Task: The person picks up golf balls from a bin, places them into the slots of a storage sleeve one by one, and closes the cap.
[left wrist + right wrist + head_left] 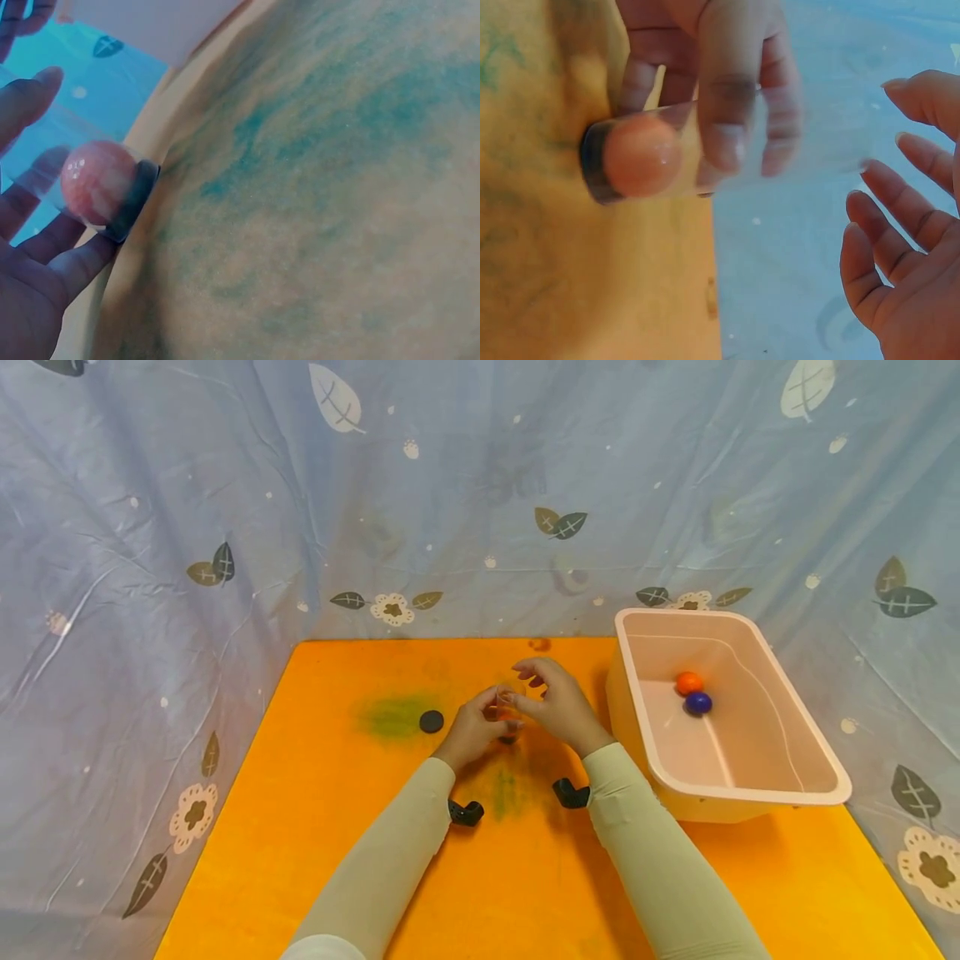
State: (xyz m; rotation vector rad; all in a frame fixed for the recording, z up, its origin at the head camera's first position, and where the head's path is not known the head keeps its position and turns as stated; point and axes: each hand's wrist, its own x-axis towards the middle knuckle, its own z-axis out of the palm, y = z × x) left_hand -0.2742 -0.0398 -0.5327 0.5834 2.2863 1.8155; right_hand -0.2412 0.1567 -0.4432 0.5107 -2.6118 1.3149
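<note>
My left hand [471, 727] grips a clear tube [821, 142] near its middle, the thumb lying across the front in the right wrist view. Inside the tube's lower end sits an orange ball [641, 154], just above a dark base [596, 169] that is close over the yellow tabletop [300, 860]. Fingers of the left hand also show behind the tube in the left wrist view. At the tube's upper end is my right hand [558, 702], its fingers spread and relaxed, with fingertips right by the rim. A black disc [431, 721] lies flat to the left of my left hand.
A pale pink bin [637, 718] stands on the right of the table, with an orange ball [688, 683] and a blue ball [698, 702] on its floor. Behind the table hangs a blue-grey leaf-patterned curtain [465, 510]. Green smudges [393, 717] mark the tabletop.
</note>
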